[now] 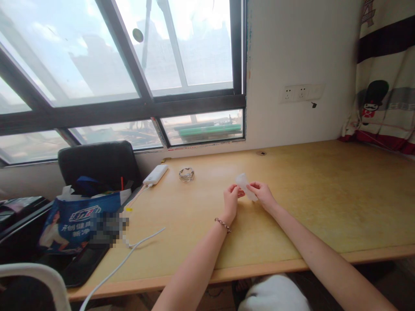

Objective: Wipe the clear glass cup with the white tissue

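A small translucent white packet (245,186) is held between both hands just above the wooden table (181,224). My left hand (232,199), with a braided bracelet at the wrist, pinches its left side. From the right, my right hand (262,195) grips its other edge between thumb and fingers. What the packet contains, if anything, cannot be made out. Farther back on the left lies a coiled bracelet or chain (186,174), touched by neither hand.
A white power bank (156,174) with a cable lies at the table's back left. Another white cable (129,255) crosses the left front edge. Beyond the left edge are a blue bag (73,220) and a black chair (100,162). Windows and a wall stand behind.
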Action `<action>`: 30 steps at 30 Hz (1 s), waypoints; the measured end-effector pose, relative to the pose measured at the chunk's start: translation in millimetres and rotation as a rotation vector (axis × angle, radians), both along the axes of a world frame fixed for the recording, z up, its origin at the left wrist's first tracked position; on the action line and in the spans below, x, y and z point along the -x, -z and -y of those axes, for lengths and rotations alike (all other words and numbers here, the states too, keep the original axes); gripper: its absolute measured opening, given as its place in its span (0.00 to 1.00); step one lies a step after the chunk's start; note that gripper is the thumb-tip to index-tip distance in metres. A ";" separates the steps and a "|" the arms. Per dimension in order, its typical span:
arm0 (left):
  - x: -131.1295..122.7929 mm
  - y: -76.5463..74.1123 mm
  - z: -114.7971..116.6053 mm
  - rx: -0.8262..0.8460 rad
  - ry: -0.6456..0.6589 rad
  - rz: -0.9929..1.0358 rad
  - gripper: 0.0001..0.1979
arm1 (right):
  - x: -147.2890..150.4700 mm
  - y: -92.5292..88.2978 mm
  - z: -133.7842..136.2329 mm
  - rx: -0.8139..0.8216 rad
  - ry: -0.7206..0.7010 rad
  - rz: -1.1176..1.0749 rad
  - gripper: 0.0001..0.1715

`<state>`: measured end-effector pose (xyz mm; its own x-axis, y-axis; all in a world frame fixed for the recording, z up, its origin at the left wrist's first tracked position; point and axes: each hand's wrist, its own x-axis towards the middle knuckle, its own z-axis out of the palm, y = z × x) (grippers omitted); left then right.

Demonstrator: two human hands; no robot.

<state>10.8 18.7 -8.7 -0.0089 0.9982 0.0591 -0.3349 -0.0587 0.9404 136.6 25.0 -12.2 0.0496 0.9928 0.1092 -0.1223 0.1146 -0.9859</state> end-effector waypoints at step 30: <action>12.0 8.1 -14.5 -0.020 0.186 0.099 0.22 | -8.8 -8.8 0.2 0.409 -0.162 -0.347 0.09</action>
